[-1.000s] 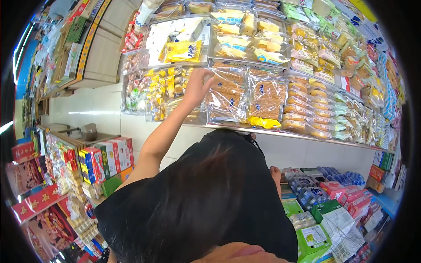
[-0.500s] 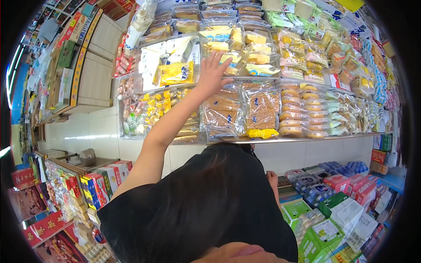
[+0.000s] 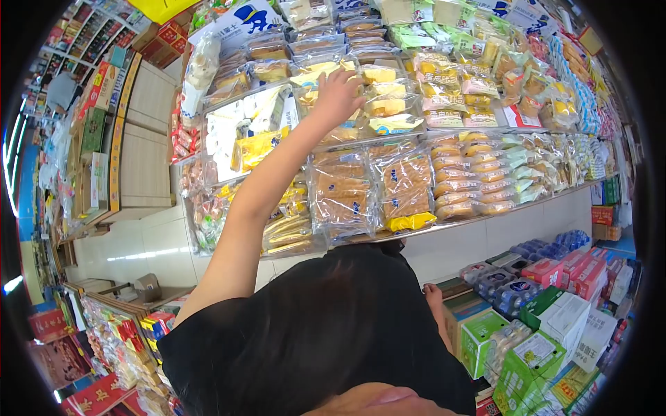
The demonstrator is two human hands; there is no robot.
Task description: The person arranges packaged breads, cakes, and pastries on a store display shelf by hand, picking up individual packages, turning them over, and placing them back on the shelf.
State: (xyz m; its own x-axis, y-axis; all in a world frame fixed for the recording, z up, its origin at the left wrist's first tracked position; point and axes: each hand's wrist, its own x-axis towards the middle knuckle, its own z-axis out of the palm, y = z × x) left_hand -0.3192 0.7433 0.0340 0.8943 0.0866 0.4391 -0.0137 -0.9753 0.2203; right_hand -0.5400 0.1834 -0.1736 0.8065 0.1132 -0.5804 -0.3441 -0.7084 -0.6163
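Note:
Reaching over the display, my left hand has its fingers apart and slightly bent above yellow-and-white wrapped cakes. Nothing shows in its grasp; whether the fingertips touch the packets I cannot tell. Nearer me lie clear packs of flat brown cakes, with a yellow packet at the display's front edge. Another yellow packet rests on a white box left of my forearm. My right hand hangs low beside my black shirt, partly hidden, its finger shape unclear.
Rows of wrapped buns and toast packets fill the display's right side. Green cartons and bottle packs stand on the floor at right. A wooden cabinet is at left. Farther back, a person is in the aisle.
My left hand has moved from beside the brown cake packs to farther over the wrapped cakes behind them. The view has shifted, and more of the display's back shows.

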